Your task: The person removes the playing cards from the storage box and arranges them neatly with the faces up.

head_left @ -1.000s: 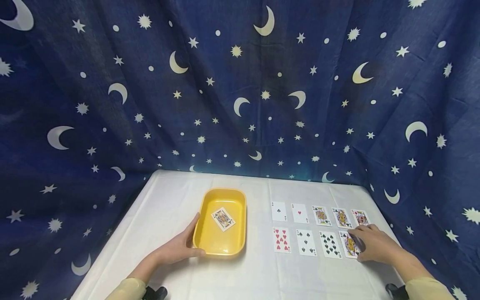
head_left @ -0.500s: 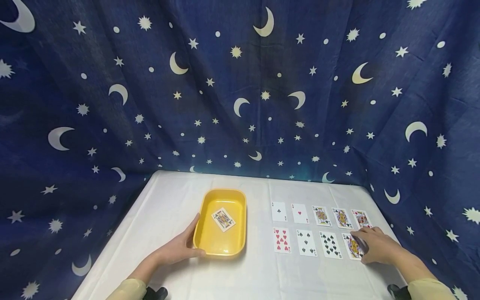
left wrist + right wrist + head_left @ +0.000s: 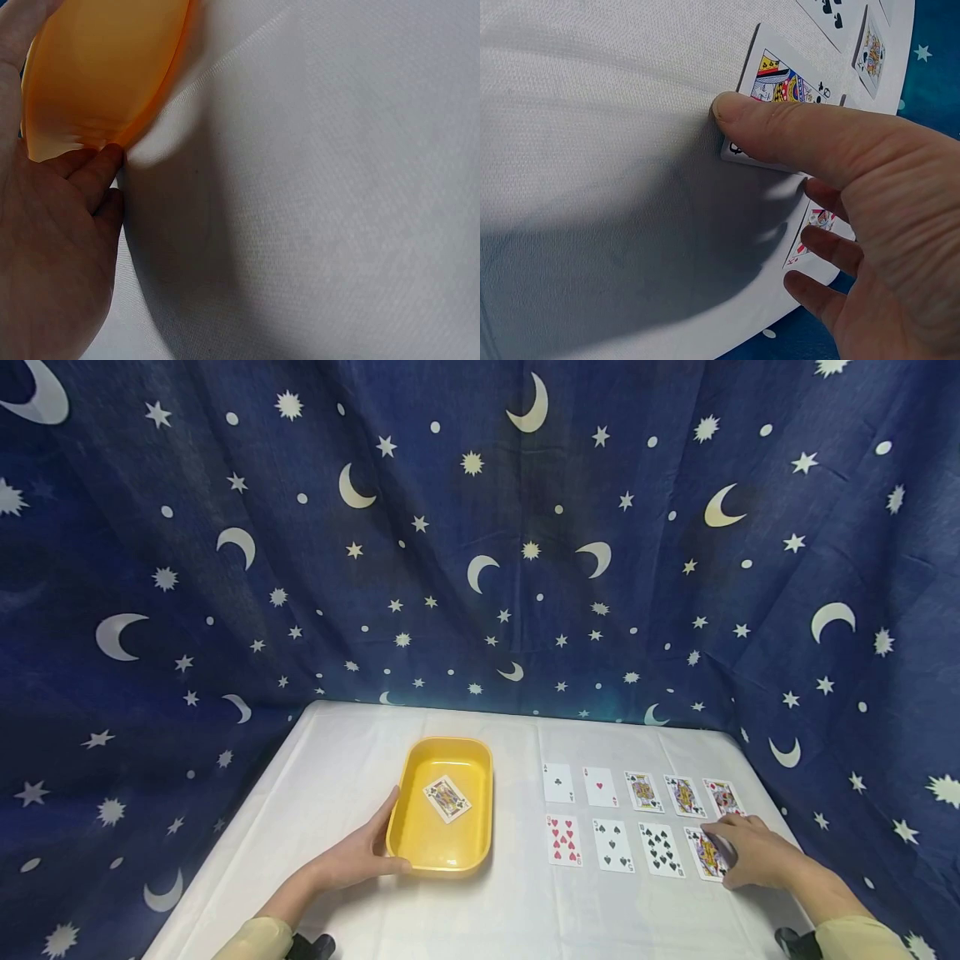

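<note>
My left hand (image 3: pixel 352 858) grips the near left corner of a yellow tray (image 3: pixel 438 845). A single face card (image 3: pixel 447 798) lies face up and askew in it. On the right, my right hand (image 3: pixel 757 853) pinches a queen of clubs (image 3: pixel 703 857) low at the table surface, at the right end of the front row of cards. In the right wrist view, the thumb lies across a corner of that queen (image 3: pixel 802 84); the index fingertip is mostly hidden, and the other fingers hang spread near a red face card (image 3: pixel 821 220).
Left of the queen lie a nine of hearts (image 3: pixel 564 841), a five of spades (image 3: pixel 613 845) and another spade card (image 3: pixel 662 850). Behind them, an ace of clubs (image 3: pixel 558 783), an ace of hearts (image 3: pixel 600 787) and several face cards form a second row. A starry blue cloth (image 3: pixel 480 635) encloses the white table (image 3: pixel 360 743).
Over the last second, my right hand and the queen of clubs have shifted slightly right, mostly during the first half. My left hand and the tray have stayed put.
</note>
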`<state>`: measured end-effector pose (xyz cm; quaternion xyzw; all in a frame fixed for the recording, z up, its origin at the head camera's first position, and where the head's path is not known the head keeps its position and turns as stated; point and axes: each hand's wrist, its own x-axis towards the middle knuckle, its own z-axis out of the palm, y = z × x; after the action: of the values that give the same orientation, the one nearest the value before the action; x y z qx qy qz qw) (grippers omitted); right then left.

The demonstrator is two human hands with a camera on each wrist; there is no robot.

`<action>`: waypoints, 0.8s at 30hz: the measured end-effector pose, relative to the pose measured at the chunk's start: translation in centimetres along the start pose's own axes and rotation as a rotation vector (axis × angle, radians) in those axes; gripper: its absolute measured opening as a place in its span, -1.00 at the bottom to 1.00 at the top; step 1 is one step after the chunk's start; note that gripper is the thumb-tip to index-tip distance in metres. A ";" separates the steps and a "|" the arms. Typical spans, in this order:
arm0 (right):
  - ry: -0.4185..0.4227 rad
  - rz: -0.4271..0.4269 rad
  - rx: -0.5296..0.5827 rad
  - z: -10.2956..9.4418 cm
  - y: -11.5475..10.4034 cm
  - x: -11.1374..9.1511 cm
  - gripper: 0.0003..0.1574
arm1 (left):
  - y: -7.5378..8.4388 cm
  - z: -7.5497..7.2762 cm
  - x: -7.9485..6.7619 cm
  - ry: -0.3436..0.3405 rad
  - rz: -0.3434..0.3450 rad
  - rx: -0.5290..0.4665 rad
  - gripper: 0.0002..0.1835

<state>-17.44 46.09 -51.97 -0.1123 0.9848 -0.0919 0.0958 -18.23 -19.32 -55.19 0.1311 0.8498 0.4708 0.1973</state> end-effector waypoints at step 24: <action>0.085 -0.039 -0.028 -0.6 -1.9 0.8 0.12 | 0.2 0.0 -0.1 0.005 -0.001 0.020 0.36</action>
<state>-17.91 44.18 -51.12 -0.1288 0.9868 -0.0845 0.0506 -18.13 -19.27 -54.95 0.1316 0.8551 0.4625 0.1940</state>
